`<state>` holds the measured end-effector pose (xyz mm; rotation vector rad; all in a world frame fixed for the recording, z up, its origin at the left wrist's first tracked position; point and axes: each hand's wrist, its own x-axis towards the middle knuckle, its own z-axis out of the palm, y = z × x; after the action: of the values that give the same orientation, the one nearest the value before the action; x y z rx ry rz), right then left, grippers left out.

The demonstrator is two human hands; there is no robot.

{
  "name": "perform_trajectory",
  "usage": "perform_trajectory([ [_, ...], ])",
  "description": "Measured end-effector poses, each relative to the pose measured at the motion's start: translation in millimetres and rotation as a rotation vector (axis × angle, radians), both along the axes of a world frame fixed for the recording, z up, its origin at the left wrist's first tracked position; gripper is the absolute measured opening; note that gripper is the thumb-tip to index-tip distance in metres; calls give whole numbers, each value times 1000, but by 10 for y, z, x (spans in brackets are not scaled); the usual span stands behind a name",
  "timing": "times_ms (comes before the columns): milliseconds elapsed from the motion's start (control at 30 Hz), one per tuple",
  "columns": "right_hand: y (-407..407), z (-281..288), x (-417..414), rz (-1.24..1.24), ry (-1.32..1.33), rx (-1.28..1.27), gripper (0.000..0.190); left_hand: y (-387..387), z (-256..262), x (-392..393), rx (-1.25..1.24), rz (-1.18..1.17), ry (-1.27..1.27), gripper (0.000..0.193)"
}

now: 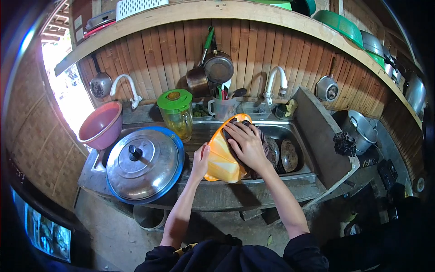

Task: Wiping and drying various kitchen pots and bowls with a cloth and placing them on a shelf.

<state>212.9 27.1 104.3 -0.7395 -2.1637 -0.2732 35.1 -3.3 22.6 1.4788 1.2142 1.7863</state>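
A yellow-orange plastic bowl (pixel 222 166) is tipped on its side over the steel sink, its opening turned to the right. My left hand (pixel 201 162) grips its left side, thumb near the rim. My right hand (pixel 248 144) lies spread over dark, glossy pieces (pixel 231 133) at the bowl's mouth, fingers slightly apart. Their exact kind is hidden under the fingers. Just right of the bowl, dark, stained round vessels (pixel 289 155) sit in the sink basin (pixel 302 170).
To the left stands a large lidded pot or basin (pixel 146 180) with a blue rim, beside a pink tub (pixel 102 125) and a green-lidded blender jug (pixel 175 112). Behind are a utensil pitcher (pixel 224 108) and a white faucet (pixel 274 83). A concrete divider (pixel 316 132) rises at right.
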Motion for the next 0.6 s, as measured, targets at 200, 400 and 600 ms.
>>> perform_trajectory([
  [200, 405, 70, 378, 303, 263, -452, 34, 83, -208, -222, -60, 13, -297, 36],
  [400, 405, -324, 519, 406, 754, -793, 48, 46, -92, -315, -18, -371, -687, 40],
  [600, 244, -679, 164, 198, 967, -583, 55, 165, 54, -3, 58, -329, -986, 52],
])
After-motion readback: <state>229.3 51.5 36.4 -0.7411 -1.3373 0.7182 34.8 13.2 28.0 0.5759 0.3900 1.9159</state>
